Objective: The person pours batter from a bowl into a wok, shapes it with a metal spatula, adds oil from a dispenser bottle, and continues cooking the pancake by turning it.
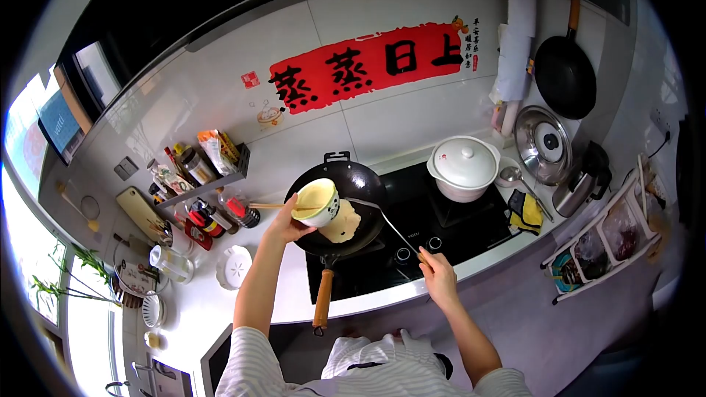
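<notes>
My left hand [283,222] holds a small patterned bowl [318,202], tilted over the black wok [340,176], with wooden chopsticks [273,206] lying across the bowl beside my fingers. Below the bowl, pale yellow batter [342,223] spreads on the wok's surface. My right hand [439,277] is closed on the handle end of a metal spatula [396,228]; its other end reaches into the wok near the batter. The wok sits on the black stove [412,272], its wooden handle [322,298] pointing toward me.
A white lidded pot [464,169] stands on the right burner, with a ladle [511,175] and yellow-black cloth [525,212] beyond it. A kettle [583,180] is farther right. Left are a scalloped white plate [234,267], bottles [207,217] and a glass jar [171,265].
</notes>
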`<action>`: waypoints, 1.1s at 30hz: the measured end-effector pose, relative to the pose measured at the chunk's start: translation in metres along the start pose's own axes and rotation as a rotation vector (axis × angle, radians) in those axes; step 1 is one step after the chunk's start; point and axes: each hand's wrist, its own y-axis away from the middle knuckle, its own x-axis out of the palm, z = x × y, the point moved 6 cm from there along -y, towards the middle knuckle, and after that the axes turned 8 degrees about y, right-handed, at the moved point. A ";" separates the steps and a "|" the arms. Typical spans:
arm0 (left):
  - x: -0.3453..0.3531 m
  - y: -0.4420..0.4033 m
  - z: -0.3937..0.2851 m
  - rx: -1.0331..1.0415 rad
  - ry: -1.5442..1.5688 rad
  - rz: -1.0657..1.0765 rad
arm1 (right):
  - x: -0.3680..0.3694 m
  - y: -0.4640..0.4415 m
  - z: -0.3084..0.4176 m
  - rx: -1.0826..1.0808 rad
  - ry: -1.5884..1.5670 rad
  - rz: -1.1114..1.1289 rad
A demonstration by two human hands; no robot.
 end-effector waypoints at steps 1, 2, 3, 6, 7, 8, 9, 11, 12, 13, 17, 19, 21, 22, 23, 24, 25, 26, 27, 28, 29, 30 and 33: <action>-0.002 0.000 -0.001 -0.002 0.000 -0.003 | 0.002 0.001 0.000 0.002 -0.001 0.003; -0.002 0.000 -0.001 -0.015 -0.002 0.005 | 0.003 0.002 0.003 -0.014 -0.045 -0.011; 0.000 0.000 -0.001 -0.026 -0.005 0.016 | 0.003 0.003 0.005 -0.030 -0.088 -0.027; 0.003 0.002 -0.001 -0.038 -0.039 0.078 | 0.006 0.000 0.005 -0.076 -0.127 -0.067; 0.003 0.002 0.000 -0.039 -0.039 0.077 | 0.006 -0.002 0.005 -0.075 -0.128 -0.066; 0.002 0.001 0.001 -0.053 -0.044 0.062 | 0.006 -0.004 0.006 -0.074 -0.132 -0.069; 0.001 0.001 0.002 -0.066 -0.049 0.047 | 0.005 -0.006 0.007 -0.073 -0.135 -0.072; 0.001 0.003 0.003 -0.066 -0.048 0.062 | 0.010 -0.009 0.005 -0.064 -0.144 -0.067; 0.002 0.003 0.004 -0.065 -0.046 0.079 | 0.013 -0.011 0.004 -0.056 -0.151 -0.063; 0.001 0.003 0.005 -0.066 -0.046 0.077 | 0.017 -0.011 0.002 -0.055 -0.151 -0.062; 0.001 0.006 0.005 -0.061 -0.091 0.089 | 0.024 -0.007 -0.010 0.015 -0.149 -0.057; 0.000 0.006 0.004 -0.052 -0.081 0.092 | 0.022 -0.003 -0.015 0.056 -0.177 -0.010; 0.000 0.004 0.002 -0.036 -0.038 0.101 | 0.020 0.002 -0.017 0.001 -0.197 -0.043; 0.000 0.003 0.003 -0.037 -0.032 0.101 | 0.016 0.005 -0.016 -0.048 -0.218 -0.080; -0.001 0.002 0.001 -0.015 -0.029 0.070 | 0.016 0.007 -0.018 -0.048 -0.215 -0.077; -0.003 0.001 0.000 0.007 -0.028 0.039 | 0.015 0.008 -0.017 -0.055 -0.219 -0.067; -0.004 0.001 0.000 0.012 -0.007 0.000 | 0.016 0.009 -0.017 -0.063 -0.224 -0.058; -0.002 0.001 0.001 0.013 -0.005 0.000 | 0.016 0.010 -0.017 -0.064 -0.224 -0.057; -0.003 0.000 0.000 0.028 -0.007 -0.021 | 0.016 0.011 -0.016 -0.061 -0.223 -0.058; -0.004 0.000 0.000 0.044 -0.010 -0.041 | 0.017 0.011 -0.016 -0.058 -0.222 -0.061; -0.003 -0.001 0.000 0.044 -0.009 -0.040 | 0.018 0.011 -0.015 -0.059 -0.221 -0.061; -0.004 -0.004 0.001 0.048 0.007 -0.037 | 0.019 0.011 -0.014 -0.066 -0.228 -0.075; -0.003 -0.007 0.004 0.069 0.043 -0.045 | 0.025 0.013 -0.019 -0.063 -0.234 -0.092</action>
